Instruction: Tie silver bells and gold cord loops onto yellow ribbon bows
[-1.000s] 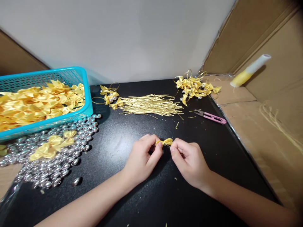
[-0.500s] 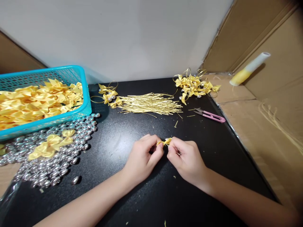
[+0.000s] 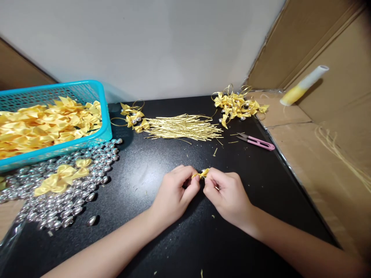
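Both hands meet over the middle of the black table [image 3: 130, 243]. My left hand [image 3: 176, 191] pinches one side of a small yellow ribbon bow [image 3: 202, 175] between thumb and forefinger. The bow's other side is gripped by my right hand [image 3: 227, 191], whose fingers are curled closed. A silvery bead [image 3: 203, 170] shows just behind the bow, partly hidden. Whether a cord is also in my right fingers cannot be made out. Beyond the hands lies a bundle of gold cords [image 3: 185, 127].
At left, a turquoise basket [image 3: 104, 112] holds many yellow bows. Silver beads [image 3: 66, 204] spread in front of it, with loose bows [image 3: 62, 177] on top. Finished-looking bow loops [image 3: 236, 104] pile at back right, near pink thread snips [image 3: 259, 143]. Cardboard [image 3: 290, 150] borders the right side.
My right hand has shifted very slightly left, toward the left hand. Both hands keep their pinch on the bow.
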Available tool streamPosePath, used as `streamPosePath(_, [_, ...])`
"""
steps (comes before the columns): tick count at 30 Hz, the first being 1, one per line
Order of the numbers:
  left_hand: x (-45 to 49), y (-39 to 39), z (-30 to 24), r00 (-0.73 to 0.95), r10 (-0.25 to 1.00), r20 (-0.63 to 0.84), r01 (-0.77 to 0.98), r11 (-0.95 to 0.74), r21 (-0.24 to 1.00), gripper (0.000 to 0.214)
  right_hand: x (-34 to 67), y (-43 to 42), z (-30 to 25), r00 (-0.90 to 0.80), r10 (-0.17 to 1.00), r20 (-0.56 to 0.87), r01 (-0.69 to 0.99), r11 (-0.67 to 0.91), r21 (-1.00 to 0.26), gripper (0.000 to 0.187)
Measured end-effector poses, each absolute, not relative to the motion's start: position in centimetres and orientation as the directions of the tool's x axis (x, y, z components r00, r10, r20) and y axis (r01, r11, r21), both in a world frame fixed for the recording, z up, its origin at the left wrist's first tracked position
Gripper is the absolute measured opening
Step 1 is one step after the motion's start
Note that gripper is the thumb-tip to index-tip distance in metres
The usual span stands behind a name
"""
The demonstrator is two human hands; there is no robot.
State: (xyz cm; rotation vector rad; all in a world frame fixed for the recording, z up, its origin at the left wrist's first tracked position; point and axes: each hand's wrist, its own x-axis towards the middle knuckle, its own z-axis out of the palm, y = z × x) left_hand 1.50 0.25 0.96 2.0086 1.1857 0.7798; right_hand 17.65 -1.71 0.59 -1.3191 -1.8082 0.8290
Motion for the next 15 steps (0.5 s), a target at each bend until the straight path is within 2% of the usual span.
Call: streamPosePath(15, [1.58, 0.25, 1.02, 0.429, 0.881, 0.201, 0.52, -0.422, 0.742, 0.024, 17.28, -1.9, 0.47, -0.163, 0.97, 0.183, 0.565, 0.244, -0.788, 0.026])
